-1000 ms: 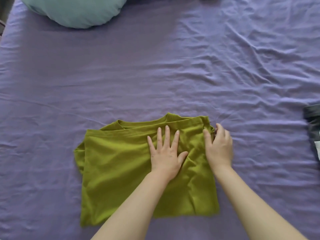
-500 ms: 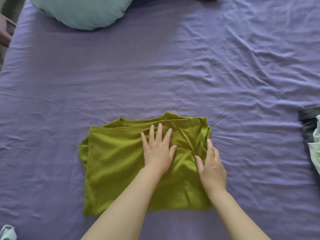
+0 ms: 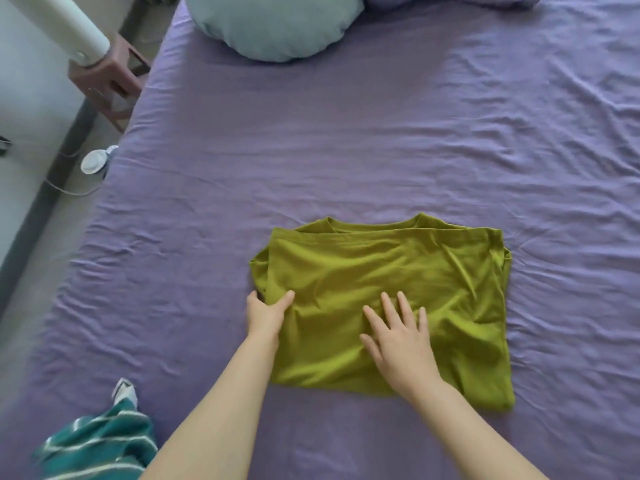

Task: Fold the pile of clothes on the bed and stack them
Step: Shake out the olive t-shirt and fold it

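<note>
Left hand (image 3: 266, 315) moved to green shirt (image 3: 381, 271) edge, fingers pinching | right hand (image 3: 401, 337) fingers spread flat

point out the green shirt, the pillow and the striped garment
green shirt (image 3: 398, 271), head view, middle of the folded top layer
pillow (image 3: 277, 26), head view, centre of its front
striped garment (image 3: 100, 445), head view, teal striped fabric

Open purple bed sheet (image 3: 381, 150) beyond and right of folded green shirt (image 3: 381, 271). Obstacles: pillow (image 3: 277, 26) far edge; striped teal garment (image 3: 100, 445) near-left corner.
</note>
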`<state>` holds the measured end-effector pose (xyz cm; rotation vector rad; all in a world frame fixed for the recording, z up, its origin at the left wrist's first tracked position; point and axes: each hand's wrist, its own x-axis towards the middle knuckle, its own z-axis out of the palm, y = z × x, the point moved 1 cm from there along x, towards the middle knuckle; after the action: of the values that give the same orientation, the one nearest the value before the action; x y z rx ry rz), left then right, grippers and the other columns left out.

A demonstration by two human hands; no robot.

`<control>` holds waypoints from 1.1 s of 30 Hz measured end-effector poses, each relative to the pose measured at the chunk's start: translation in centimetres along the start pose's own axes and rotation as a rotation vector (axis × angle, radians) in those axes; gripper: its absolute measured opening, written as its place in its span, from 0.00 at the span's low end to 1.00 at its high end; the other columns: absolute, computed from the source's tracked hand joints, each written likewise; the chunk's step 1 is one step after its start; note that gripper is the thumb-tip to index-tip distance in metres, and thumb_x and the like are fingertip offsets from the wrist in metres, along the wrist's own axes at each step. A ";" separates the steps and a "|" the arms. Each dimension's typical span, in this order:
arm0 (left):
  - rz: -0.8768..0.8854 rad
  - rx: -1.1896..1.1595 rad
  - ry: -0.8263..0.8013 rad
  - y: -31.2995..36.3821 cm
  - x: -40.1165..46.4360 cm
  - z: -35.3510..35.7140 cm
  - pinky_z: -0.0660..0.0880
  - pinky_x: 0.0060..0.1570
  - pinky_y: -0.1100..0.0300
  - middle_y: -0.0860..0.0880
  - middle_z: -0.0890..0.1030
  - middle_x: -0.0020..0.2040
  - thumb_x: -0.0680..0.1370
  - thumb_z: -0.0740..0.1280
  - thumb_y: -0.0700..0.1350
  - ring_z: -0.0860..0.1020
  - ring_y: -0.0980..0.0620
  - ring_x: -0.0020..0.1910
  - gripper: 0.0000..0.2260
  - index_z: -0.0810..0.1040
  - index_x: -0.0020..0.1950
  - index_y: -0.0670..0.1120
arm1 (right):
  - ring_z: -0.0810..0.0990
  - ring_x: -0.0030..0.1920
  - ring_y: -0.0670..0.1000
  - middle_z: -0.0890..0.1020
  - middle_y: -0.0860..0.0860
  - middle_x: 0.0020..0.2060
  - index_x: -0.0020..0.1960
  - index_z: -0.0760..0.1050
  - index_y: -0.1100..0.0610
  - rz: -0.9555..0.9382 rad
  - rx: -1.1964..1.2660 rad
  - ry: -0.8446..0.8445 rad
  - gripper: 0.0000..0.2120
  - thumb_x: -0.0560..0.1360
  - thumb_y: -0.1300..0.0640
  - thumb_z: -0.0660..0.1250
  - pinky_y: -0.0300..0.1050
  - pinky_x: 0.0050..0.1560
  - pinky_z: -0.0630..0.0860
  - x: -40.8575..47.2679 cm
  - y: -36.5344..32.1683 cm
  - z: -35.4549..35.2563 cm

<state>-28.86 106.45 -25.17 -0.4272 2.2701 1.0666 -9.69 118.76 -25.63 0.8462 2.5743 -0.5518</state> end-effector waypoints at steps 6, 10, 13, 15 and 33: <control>0.362 0.030 -0.143 1.7 -2.7 0.5 0.67 0.68 0.51 0.48 0.73 0.69 0.76 0.70 0.43 0.71 0.50 0.67 0.29 0.65 0.74 0.46 | 0.52 0.76 0.50 0.56 0.51 0.77 0.76 0.57 0.50 -0.027 0.594 0.119 0.26 0.80 0.48 0.59 0.46 0.74 0.53 1.0 -3.1 -3.8; 0.513 0.052 -0.420 3.3 -6.4 2.3 0.65 0.71 0.52 0.52 0.67 0.71 0.78 0.67 0.40 0.67 0.54 0.70 0.28 0.61 0.76 0.49 | 0.70 0.67 0.44 0.68 0.46 0.69 0.74 0.59 0.44 0.098 1.443 -0.056 0.25 0.79 0.50 0.62 0.45 0.61 0.73 1.4 -5.1 -7.1; 0.458 0.033 -0.737 4.5 -9.3 3.9 0.72 0.62 0.63 0.59 0.70 0.66 0.78 0.63 0.34 0.72 0.63 0.63 0.28 0.62 0.75 0.52 | 0.71 0.62 0.39 0.70 0.41 0.64 0.74 0.61 0.46 0.166 1.403 0.069 0.28 0.77 0.49 0.66 0.38 0.61 0.70 1.4 -3.7 -8.0; 0.354 0.046 -0.897 4.7 -10.6 4.8 0.72 0.40 0.73 0.63 0.75 0.56 0.78 0.62 0.35 0.76 0.67 0.39 0.26 0.64 0.72 0.57 | 0.71 0.62 0.40 0.72 0.42 0.62 0.74 0.62 0.50 0.243 1.171 0.242 0.29 0.76 0.49 0.67 0.36 0.62 0.67 1.3 -1.7 -8.2; 0.747 0.832 -0.890 -3.2 -18.0 14.4 0.64 0.69 0.58 0.52 0.48 0.79 0.79 0.62 0.47 0.67 0.47 0.70 0.24 0.63 0.76 0.52 | 0.67 0.71 0.56 0.64 0.55 0.73 0.77 0.52 0.54 0.391 0.719 0.372 0.35 0.76 0.59 0.66 0.52 0.68 0.66 -3.1 13.5 -4.4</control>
<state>-7.94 116.31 -22.95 1.0823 1.7745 0.3479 0.00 129.37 -23.80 1.7805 2.3987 -1.3272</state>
